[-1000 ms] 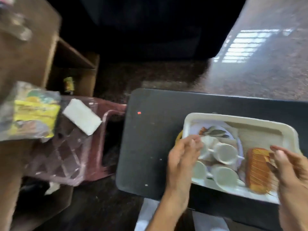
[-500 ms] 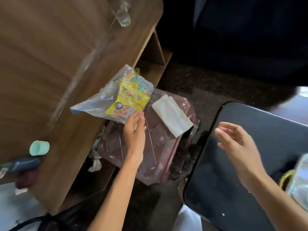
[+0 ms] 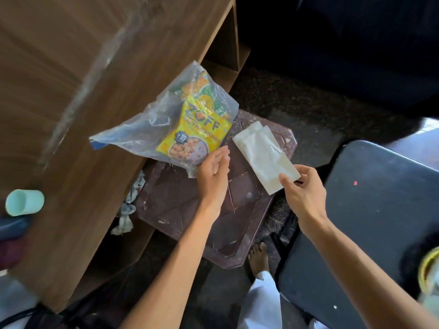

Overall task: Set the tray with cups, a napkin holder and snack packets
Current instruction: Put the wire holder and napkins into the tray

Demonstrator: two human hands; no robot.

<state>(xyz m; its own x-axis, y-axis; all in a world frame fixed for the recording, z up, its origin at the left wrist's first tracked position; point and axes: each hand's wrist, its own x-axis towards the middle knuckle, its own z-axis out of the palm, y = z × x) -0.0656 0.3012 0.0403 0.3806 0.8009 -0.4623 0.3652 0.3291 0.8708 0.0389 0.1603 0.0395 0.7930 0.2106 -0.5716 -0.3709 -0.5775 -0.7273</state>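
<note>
Lying in a clear plastic bag [image 3: 152, 129], the yellow snack packet [image 3: 197, 136] with the letters ZOFF shows through the film, and at least one more packet with green and orange print is behind it in the same bag. The bag rests over the edge of a wooden desk [image 3: 71, 91], and its lower corner hangs above a dark red plastic stool [image 3: 190, 210].

The left hand [image 3: 213, 169] is at this lower corner. Its fingers are close together and rather straight against the film. The thumb is hidden, so I cannot tell if the hand really grips the bag or only touches it.

Just beside the bag, a folded white napkin [image 3: 263, 155] lies diagonally on the top of the stool. The right hand [image 3: 301, 191] pinches the near end of the napkin between the thumb and the curled fingers.

To the right of the stool stands a black table [image 3: 380, 210], and at its far right edge there is something with a yellow rim [image 3: 427, 269], too blurred to name. A mint-green cup [image 3: 23, 201] lies on its side at the left edge of the view. A crumpled cloth [image 3: 130, 210] hangs between the desk and the stool. Below the stool a bare foot [image 3: 259, 257] stands on the dark floor.
</note>
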